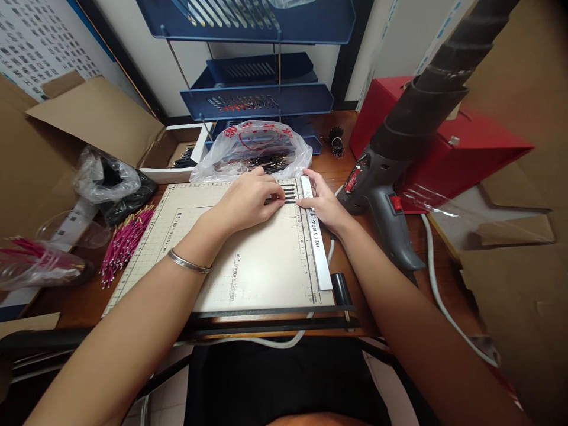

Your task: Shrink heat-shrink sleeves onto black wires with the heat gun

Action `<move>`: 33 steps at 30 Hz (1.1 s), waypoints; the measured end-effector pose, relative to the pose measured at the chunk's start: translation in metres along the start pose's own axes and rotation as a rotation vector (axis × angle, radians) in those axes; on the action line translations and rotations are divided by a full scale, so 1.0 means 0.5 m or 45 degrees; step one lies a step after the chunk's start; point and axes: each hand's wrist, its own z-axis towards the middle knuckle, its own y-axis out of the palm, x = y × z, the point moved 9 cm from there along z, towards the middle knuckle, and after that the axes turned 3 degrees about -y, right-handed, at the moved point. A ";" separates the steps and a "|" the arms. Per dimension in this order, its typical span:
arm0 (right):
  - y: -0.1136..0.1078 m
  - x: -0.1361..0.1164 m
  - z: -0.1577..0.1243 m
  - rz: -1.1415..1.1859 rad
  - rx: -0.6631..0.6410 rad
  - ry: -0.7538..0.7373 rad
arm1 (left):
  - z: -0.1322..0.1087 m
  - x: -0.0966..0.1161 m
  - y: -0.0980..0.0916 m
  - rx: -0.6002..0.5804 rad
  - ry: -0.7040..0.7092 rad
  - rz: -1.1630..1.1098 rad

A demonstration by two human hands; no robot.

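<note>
A cream paper cutter printed with grid lines lies flat on the desk in front of me. Several short black strips lie side by side near its far right corner. My left hand, with a silver bangle on the wrist, rests over the board beside them. Its fingertips are pinched on a thin black strip, mostly hidden by the fingers. My right hand grips the cutter's right edge. Its thumb reaches across the white "Paper Cutter" strip towards the black strips, and its other fingers are partly hidden.
Behind the cutter sit a clear plastic bag of dark thin pieces and blue tiered trays. A heat gun and red box stand right. Pink wires and an open carton are left.
</note>
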 end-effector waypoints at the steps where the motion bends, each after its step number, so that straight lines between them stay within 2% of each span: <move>1: -0.001 0.000 0.000 0.000 0.004 -0.002 | 0.000 0.000 0.000 0.000 0.003 0.001; 12: 0.000 -0.002 -0.004 0.019 0.011 0.023 | -0.002 0.004 -0.002 0.007 0.002 0.008; 16: -0.001 -0.008 -0.003 0.045 0.065 0.035 | -0.002 0.008 -0.007 0.032 -0.012 -0.034; 21: -0.007 -0.014 0.003 0.066 0.238 0.034 | 0.003 -0.029 -0.029 0.238 -0.239 -0.130; 23: -0.007 -0.016 0.004 0.050 0.279 0.033 | 0.006 -0.051 -0.028 0.267 -0.323 -0.146; 27: -0.009 -0.012 0.003 0.036 0.300 0.051 | 0.020 -0.071 -0.004 0.184 -0.345 -0.205; 33: -0.011 -0.003 0.005 0.008 0.260 0.028 | 0.028 -0.068 0.013 0.161 -0.320 -0.274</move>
